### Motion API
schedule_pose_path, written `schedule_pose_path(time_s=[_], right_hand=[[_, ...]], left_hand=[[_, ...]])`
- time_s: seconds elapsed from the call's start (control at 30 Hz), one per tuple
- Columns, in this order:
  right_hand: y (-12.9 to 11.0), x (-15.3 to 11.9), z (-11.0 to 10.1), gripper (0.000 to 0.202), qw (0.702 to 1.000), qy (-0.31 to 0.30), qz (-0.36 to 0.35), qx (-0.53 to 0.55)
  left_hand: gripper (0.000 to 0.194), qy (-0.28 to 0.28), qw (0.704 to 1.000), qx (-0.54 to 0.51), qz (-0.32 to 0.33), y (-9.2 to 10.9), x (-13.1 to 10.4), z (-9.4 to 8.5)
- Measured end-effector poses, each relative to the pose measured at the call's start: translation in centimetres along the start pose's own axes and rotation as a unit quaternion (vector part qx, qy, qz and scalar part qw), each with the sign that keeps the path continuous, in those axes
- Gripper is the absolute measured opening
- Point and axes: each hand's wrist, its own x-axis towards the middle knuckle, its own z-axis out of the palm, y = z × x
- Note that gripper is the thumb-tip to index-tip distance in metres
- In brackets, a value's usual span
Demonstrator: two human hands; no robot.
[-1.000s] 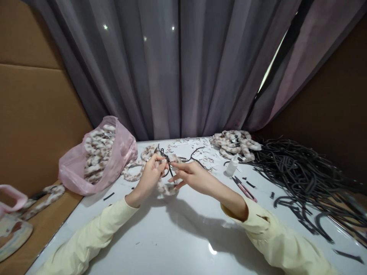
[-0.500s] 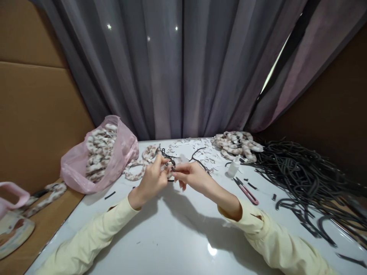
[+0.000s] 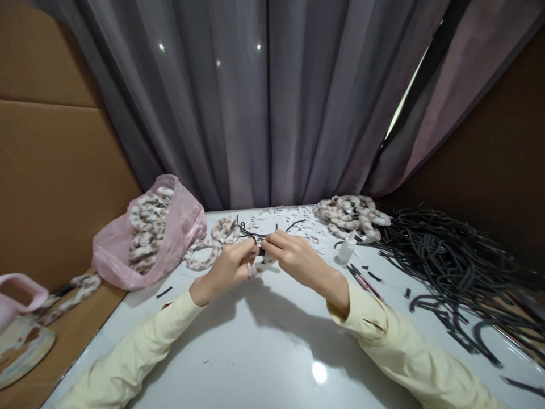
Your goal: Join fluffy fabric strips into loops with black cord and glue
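Observation:
My left hand (image 3: 227, 264) and my right hand (image 3: 296, 258) meet over the middle of the table. Between their fingertips is a short black cord (image 3: 261, 251), and both hands pinch it. A bit of spotted plush tube (image 3: 269, 260) shows just below the fingers; my fingers hide most of it. Left of my left hand, white-and-brown plush loops (image 3: 202, 254) lie on the table. Behind the hands, thin black cords (image 3: 247, 230) are spread out.
A pink bag (image 3: 193, 218) full of plush tubes stands left. At the right are a plush heap (image 3: 351, 213), a white glue bottle (image 3: 347, 250), thread snips (image 3: 365, 281) and a large pile of black cords (image 3: 451, 255). Small scraps (image 3: 293, 213) litter the back. A pink-handled mug (image 3: 21, 335) stands lower left.
My right hand has turned over, its back now facing up and its fingers drawn in close to the left. The black cord between the hands has come into clearer view.

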Motion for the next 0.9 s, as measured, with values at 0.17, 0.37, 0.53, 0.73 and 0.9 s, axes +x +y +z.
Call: schedule_pose_path(time_s=[0.17, 0.37, 0.53, 0.73, 0.9], right_hand=[[1.0, -0.1, 1.1, 0.023, 0.985, 0.044, 0.027, 0.167], [2.1, 0.2, 2.2, 0.031, 0.945, 0.019, 0.057, 0.322], [2.8, 0.4, 1.4, 0.017, 0.899, -0.054, 0.141, 0.412], [3.2, 0.3, 0.6, 0.022, 0.840, -0.131, 0.199, 0.487], [2.6, 0.6, 0.4, 0.030, 0.818, -0.113, 0.229, 0.515]], left_hand=[[0.016, -0.047, 0.979, -0.156, -0.126, 0.6, -0.1, 0.2], [0.017, -0.070, 0.971, -0.175, -0.145, 0.9, -0.5, 0.6], [0.015, -0.047, 0.988, -0.082, -0.118, 1.3, -0.6, 0.8], [0.038, -0.040, 0.997, -0.021, -0.054, 1.3, -0.9, 0.9], [0.029, -0.007, 0.997, -0.050, -0.064, 1.2, -1.0, 1.1]])
